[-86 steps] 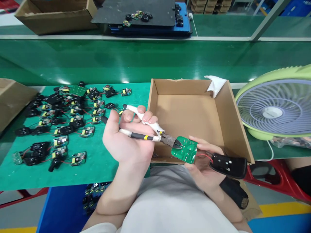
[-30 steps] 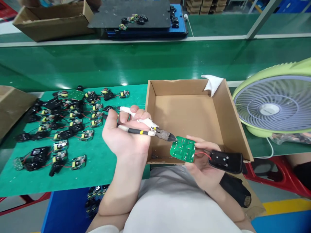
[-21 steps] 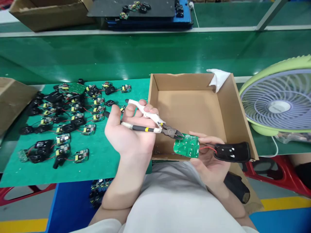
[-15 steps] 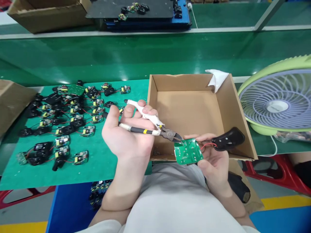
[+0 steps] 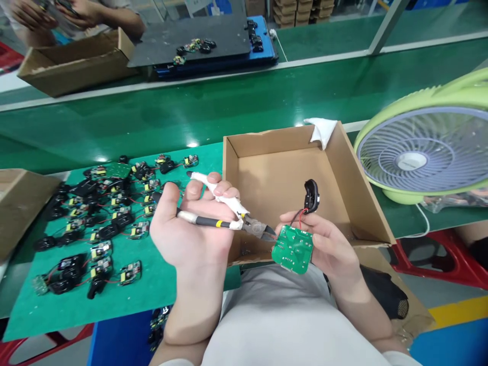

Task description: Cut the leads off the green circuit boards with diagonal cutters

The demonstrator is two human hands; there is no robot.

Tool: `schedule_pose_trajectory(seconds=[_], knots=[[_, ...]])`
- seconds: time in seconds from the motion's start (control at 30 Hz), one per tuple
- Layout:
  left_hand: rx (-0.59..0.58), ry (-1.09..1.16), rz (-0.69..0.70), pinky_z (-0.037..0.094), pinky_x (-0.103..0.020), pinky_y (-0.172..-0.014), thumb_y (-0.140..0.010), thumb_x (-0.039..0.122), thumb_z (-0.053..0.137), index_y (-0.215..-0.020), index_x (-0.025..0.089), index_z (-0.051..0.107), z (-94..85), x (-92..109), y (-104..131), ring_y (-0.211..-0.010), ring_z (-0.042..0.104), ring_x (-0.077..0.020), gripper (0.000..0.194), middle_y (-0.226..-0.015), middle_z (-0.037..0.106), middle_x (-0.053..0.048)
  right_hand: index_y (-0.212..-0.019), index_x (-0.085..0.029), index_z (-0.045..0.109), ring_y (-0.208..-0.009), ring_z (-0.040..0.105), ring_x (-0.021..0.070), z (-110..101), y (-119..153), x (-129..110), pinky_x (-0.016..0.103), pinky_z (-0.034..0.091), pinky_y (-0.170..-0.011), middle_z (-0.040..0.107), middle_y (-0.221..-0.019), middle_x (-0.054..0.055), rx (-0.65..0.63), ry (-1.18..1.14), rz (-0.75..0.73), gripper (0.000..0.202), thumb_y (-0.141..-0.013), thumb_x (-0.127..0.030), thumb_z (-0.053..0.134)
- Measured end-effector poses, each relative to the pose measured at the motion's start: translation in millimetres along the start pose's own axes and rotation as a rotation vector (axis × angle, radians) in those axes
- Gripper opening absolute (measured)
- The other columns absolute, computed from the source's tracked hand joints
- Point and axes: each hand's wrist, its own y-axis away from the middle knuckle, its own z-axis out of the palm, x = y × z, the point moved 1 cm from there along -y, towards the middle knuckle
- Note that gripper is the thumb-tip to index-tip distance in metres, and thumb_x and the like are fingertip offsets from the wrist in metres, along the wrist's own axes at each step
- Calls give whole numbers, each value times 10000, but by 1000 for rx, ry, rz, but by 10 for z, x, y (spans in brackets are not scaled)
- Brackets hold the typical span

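My left hand, palm up, is closed around diagonal cutters with white-wrapped and taped handles. The cutters' jaws point right and reach the left edge of a green circuit board. Whether they touch it, I cannot tell. Fingers of my right hand grip the board by its right and upper edges, with its soldered side facing up. Red and dark wires lead from its top edge to a black plastic piece, which stands up beyond my right fingers. Both hands are over the near edge of a cardboard box.
Several wired circuit boards with black parts lie on the green mat at left. A green fan stands at right. White cloth hangs on the box corner. Across the divider, another person's hands are above a cardboard box.
The board has turned in my right hand, and the black piece has swung from the right to above it. The camera view has tilted, bringing the other person into sight.
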Motion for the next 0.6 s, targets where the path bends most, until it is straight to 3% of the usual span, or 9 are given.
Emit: schedule_pose_trajectory(seconds=[0.17,0.33,0.6], knots=[[-29,-12,8,479,-255,-542,-961,368,411,-670,182,366,-42,-41,11,-606,495,-125,348,-773,496,-77,-1200,-170,729,-870,756,221,5,-16,-23,307,622,-764,778,-1046,112,27,-10,41,447,-824,-409,771],[-56,-84,10,472,-242,-567,-980,378,379,-674,172,374,-39,-54,60,-635,500,-122,369,-796,477,-70,-1217,-192,729,-868,752,179,17,-34,-19,245,599,-762,779,-1076,85,-29,-68,34,405,-852,-363,757],[-168,-196,73,446,-230,-544,-971,399,403,-661,166,355,-27,-31,96,-620,443,-119,391,-794,435,-61,-1224,-200,722,-975,763,215,36,-27,-13,291,611,-836,776,-1142,103,-40,-63,34,357,-901,-352,715]])
